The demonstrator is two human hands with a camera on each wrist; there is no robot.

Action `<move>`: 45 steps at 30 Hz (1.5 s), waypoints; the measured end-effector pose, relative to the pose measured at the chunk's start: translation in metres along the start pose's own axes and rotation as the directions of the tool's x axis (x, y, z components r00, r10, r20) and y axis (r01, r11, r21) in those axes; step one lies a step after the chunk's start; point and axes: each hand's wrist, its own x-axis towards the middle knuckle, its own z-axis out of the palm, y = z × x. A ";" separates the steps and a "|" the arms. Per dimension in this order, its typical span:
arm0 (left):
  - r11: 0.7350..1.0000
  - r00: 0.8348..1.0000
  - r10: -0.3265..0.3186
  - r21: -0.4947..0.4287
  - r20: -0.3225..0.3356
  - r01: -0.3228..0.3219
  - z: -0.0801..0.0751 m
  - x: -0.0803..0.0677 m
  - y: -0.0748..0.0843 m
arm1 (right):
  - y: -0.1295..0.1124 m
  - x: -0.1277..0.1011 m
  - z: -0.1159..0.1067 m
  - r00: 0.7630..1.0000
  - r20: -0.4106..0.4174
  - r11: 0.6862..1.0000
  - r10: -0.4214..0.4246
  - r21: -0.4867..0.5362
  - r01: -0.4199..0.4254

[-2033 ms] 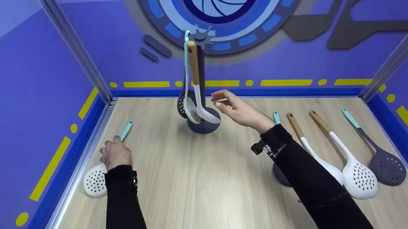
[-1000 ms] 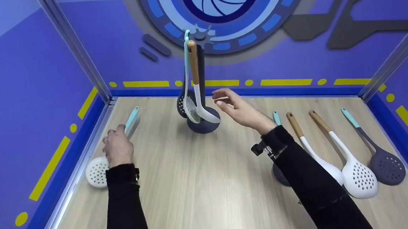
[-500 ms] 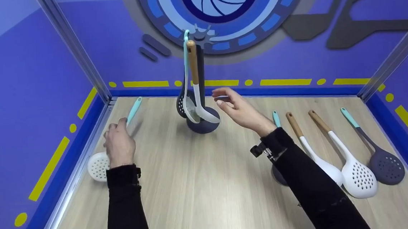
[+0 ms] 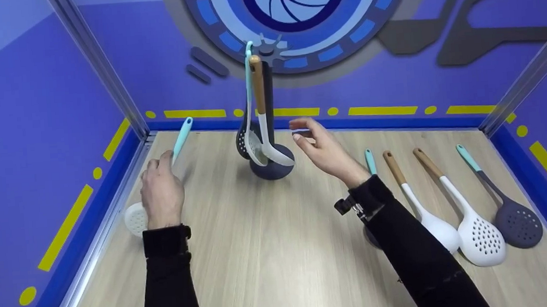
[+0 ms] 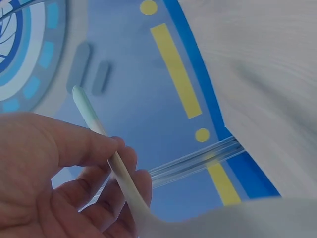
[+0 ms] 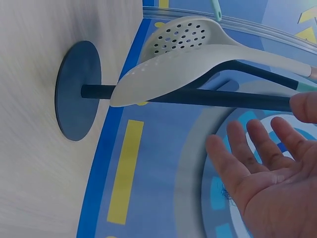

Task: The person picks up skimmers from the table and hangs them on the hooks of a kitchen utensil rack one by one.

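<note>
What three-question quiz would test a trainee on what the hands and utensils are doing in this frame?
1. True or false: the left hand grips the teal handle of a white skimmer.
2. How many utensils lie flat on the table right of the right hand? A) two B) four C) six
3. Fill in: the right hand is ____ beside the utensil stand.

Key
1. True; the left wrist view shows fingers curled round the handle.
2. B: a teal-handled one half hidden by the sleeve, a white spoon, a white slotted spoon and a grey skimmer.
3. Open, holding nothing.
</note>
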 end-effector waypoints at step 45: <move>0.973 0.978 0.193 -0.113 -0.074 -0.201 -0.023 -0.020 0.062 | -0.005 -0.021 0.026 0.999 0.011 0.989 -0.039 0.141 0.037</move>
